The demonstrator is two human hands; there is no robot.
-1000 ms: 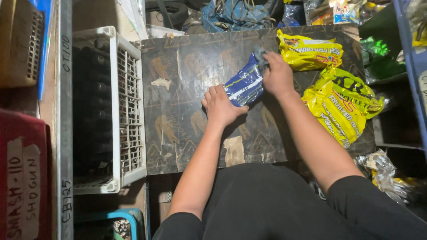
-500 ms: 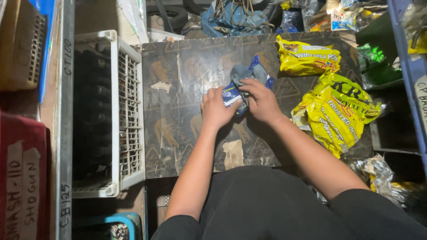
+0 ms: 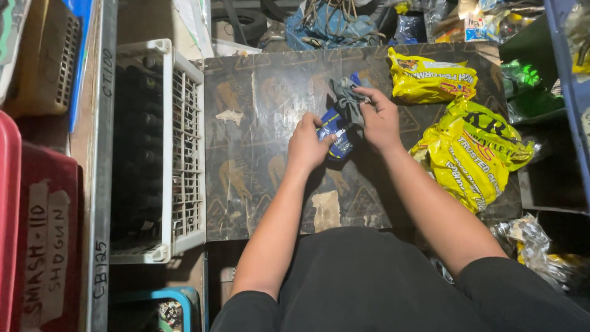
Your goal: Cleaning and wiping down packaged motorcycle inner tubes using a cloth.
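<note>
A small blue plastic packet (image 3: 335, 132) lies crumpled on a dark worn board (image 3: 258, 110), with a grey flap of it sticking up. My left hand (image 3: 307, 144) pinches its near end. My right hand (image 3: 379, 117) grips its far, grey end (image 3: 344, 95). Both hands are closed on the packet over the middle of the board.
Two yellow printed bags (image 3: 430, 77) (image 3: 476, 157) lie on the right of the board. A white slatted crate (image 3: 178, 154) of dark items stands on the left, beside a metal rail (image 3: 101, 166) and a red box (image 3: 43, 246). Blue bags and clutter (image 3: 335, 24) sit behind.
The packet lay flat and stretched out under both hands a second ago. My hands have since drawn together and crumpled it, folding its grey end upward.
</note>
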